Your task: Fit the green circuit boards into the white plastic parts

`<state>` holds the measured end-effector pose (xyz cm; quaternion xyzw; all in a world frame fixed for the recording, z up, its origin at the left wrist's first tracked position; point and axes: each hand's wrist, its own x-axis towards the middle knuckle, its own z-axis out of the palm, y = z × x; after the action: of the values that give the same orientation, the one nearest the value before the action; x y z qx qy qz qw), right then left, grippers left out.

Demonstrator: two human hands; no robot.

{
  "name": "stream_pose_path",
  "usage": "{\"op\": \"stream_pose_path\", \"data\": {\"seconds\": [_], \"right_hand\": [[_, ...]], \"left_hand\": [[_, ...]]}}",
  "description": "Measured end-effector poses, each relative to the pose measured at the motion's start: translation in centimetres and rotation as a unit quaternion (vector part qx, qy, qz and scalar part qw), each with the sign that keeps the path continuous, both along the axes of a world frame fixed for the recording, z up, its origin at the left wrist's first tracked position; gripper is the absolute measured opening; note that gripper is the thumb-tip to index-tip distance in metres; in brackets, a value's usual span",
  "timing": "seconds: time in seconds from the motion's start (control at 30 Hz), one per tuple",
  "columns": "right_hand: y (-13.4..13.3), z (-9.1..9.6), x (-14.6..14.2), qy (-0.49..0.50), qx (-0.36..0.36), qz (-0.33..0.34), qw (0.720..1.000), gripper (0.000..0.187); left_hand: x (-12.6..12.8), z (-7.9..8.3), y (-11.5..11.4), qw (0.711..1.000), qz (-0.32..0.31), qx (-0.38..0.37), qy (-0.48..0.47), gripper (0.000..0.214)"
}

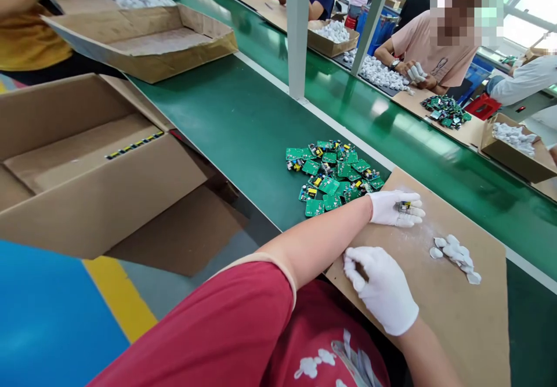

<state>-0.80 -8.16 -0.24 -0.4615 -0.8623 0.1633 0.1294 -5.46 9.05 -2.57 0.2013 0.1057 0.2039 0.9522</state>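
Observation:
My left hand, in a white glove, lies on a brown cardboard sheet and is closed on a small circuit board with a yellow part. My right hand, also gloved, rests on the near left edge of the same sheet. Its fingers curl into a loose pinch, and I cannot see what, if anything, is in them. A heap of green circuit boards lies on the green conveyor belt, just left of my left hand. A few small white plastic pieces lie on the sheet to the right.
Large open cardboard boxes stand at my left, another further back with white parts behind it. A white post rises from the belt. Across the belt a person handles white parts beside more boards and boxes.

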Motion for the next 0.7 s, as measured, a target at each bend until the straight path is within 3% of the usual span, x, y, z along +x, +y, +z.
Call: {"op": "stream_pose_path", "data": {"seconds": [0.13,0.27,0.43,0.6,0.7], "right_hand": [[-0.3,0.7,-0.2,-0.099,-0.009,0.075,0.992,0.011],[0.5,1.5,0.0,-0.163,0.045,0.034,0.985,0.015],[1.0,2.5,-0.9,-0.219,-0.022,0.148,0.964,0.015],[1.4,3.2,-1.4,-0.236,-0.026,0.134,0.962,0.019],[1.3,3.5,-1.7,-0.234,-0.052,0.184,0.953,0.019]], "left_hand": [[0.0,-0.3,0.2,1.0,-0.01,-0.012,-0.023,0.021],[0.2,-0.6,0.3,1.0,-0.009,-0.009,-0.023,0.022],[0.2,-0.7,0.3,1.0,-0.016,-0.003,-0.025,0.026],[0.3,-0.6,0.3,1.0,-0.016,-0.007,-0.021,0.022],[0.3,-0.7,0.3,1.0,-0.018,-0.009,-0.017,0.022]]}}
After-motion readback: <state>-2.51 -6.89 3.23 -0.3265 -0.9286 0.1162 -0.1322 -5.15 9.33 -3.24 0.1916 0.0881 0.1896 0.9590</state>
